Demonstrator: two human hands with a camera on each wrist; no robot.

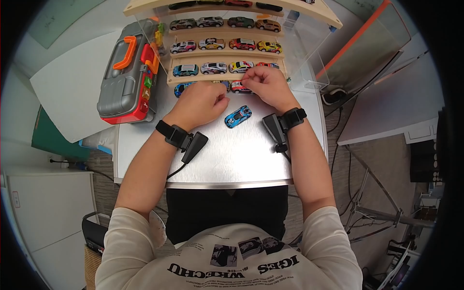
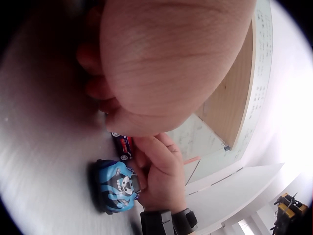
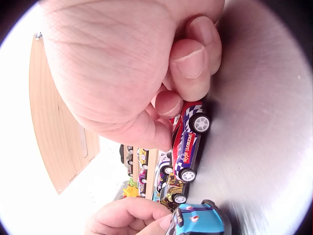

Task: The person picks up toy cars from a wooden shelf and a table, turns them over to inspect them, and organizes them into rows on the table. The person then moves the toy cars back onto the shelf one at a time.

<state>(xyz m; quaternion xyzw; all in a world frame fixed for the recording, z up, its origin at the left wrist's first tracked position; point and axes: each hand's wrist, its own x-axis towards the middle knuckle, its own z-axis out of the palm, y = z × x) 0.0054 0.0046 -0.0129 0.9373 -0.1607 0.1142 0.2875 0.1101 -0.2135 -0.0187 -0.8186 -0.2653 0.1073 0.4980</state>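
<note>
My right hand (image 1: pixel 270 87) pinches a red toy car (image 3: pixel 183 142) with blue-and-white checks, thumb and fingertips at its roof and one end. The car's wheels are down at the metal tabletop. My left hand (image 1: pixel 200 104) bends over the table beside a black-and-gold toy car (image 3: pixel 175 190) and a blue toy car (image 1: pixel 182 90). Its fingertips are mostly hidden, so I cannot tell whether they grip anything. A light-blue toy car (image 1: pixel 238 117) with black markings sits by itself on the table between my wrists, touched by neither hand.
Beyond my hands stands a wooden tiered rack (image 1: pixel 227 35) with clear side panels and rows of toy cars. A grey-and-red toolbox (image 1: pixel 118 79) with an orange handle is at the left. The metal table (image 1: pixel 232 164) has its front edge near my body.
</note>
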